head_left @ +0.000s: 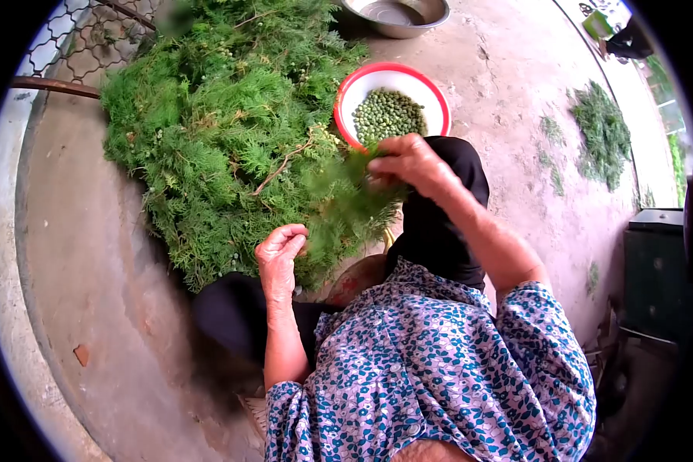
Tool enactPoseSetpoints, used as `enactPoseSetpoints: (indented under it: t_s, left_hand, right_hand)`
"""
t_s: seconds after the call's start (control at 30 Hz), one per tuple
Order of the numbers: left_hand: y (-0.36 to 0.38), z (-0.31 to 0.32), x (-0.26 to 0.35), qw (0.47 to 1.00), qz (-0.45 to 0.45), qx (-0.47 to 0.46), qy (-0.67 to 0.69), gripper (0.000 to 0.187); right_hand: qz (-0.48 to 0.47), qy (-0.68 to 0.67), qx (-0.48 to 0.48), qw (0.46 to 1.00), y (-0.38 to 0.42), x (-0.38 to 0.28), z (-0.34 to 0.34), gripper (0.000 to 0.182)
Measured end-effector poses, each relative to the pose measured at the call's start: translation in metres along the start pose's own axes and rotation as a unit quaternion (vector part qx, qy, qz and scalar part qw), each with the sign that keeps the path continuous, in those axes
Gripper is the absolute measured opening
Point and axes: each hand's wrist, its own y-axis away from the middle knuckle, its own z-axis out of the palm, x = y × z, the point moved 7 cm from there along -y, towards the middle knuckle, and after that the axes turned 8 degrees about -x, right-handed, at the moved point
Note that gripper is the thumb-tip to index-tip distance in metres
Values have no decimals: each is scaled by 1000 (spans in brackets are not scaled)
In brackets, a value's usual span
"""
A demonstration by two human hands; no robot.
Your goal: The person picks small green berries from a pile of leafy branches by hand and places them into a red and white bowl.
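Note:
A leafy cypress sprig (346,200), smeared by motion, stretches between my two hands. My left hand (277,258) is closed in a pinch at its lower left end. Fingers curled, my right hand (414,165) grips the upper right part of the sprig, close to the bowl. Just beyond that hand is a white bowl with a red rim (396,67), partly filled with small round green cones (389,114). A large heap of cut cypress branches (215,146) lies ahead and to the left, touching the space around my left hand.
A metal basin (399,29) stands on the floor behind the bowl. Smaller piles of greenery (602,135) lie on the concrete at the right. A dark box (656,269) stands at the far right. Wire mesh (77,42) borders the heap at the upper left.

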Motion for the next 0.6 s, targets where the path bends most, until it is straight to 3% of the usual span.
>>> enactPoseSetpoints:
  t_s: [0.07,0.1,0.17,0.27,0.33,0.37,0.4,0.43,0.47,0.53,0.57,0.6]
  left_hand:
    - [0,-2,-7,1000,-11,1,21,15]
    - [-2,-6,-16,999,-31,16,34,14]
    - [-3,-18,-38,996,-67,42,47,14]
    - [2,-32,-60,990,-113,63,53,18]
    - [6,-47,-79,984,-121,88,92,20]
    - [6,-54,-88,978,-134,114,117,20]
    - [8,-58,-89,971,-133,131,149,19]
    - [10,-63,-90,966,-130,148,166,19]
    - [10,-67,-91,961,-125,164,182,19]
    - [10,-73,-90,956,-125,189,185,17]
    - [10,-75,-89,954,-127,195,187,16]
    - [10,-76,-87,953,-127,201,189,16]
  right_hand:
    - [-56,29,69,996,15,-3,-36,12]
    - [-34,54,83,995,25,0,-56,13]
    - [-26,-4,147,989,49,2,-94,16]
    - [-56,-63,324,942,101,11,-187,27]
    - [-202,-181,372,888,149,49,-287,27]
    - [-199,54,445,872,188,75,-358,28]
    - [-161,273,538,781,229,100,-422,30]
    - [-264,-17,576,773,250,99,-404,32]
    - [-341,-306,562,688,258,99,-378,34]
    - [-201,-227,667,681,257,102,-367,38]
    - [-216,-210,643,704,237,74,-312,35]
    - [-233,-182,615,731,223,81,-313,32]
